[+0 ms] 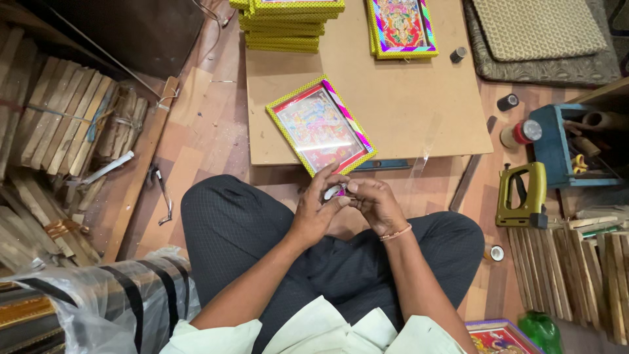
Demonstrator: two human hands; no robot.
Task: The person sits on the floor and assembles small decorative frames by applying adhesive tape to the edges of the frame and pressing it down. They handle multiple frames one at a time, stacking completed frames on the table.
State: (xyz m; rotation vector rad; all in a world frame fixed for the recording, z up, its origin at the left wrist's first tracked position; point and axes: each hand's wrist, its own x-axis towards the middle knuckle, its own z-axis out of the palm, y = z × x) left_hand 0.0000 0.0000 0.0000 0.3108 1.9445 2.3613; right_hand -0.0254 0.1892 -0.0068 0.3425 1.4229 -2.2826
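Both my left hand (314,213) and right hand (375,203) pinch a small white item (334,191), fingers narrow around it; it looks light, rigid, best gripped at its edges, framed picture (321,126) lying just beyond

Glossy glazed picture frame (320,126); matt fibreboard panel (419,111); rough wood strips (56,115).

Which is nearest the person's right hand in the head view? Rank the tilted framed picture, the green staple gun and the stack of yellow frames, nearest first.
From the right hand:
1. Tilted framed picture, just ahead on the board, its near corner by the fingers.
2. Green staple gun, out to the right on the floor.
3. Stack of yellow frames, at the board's far edge, ahead and left.
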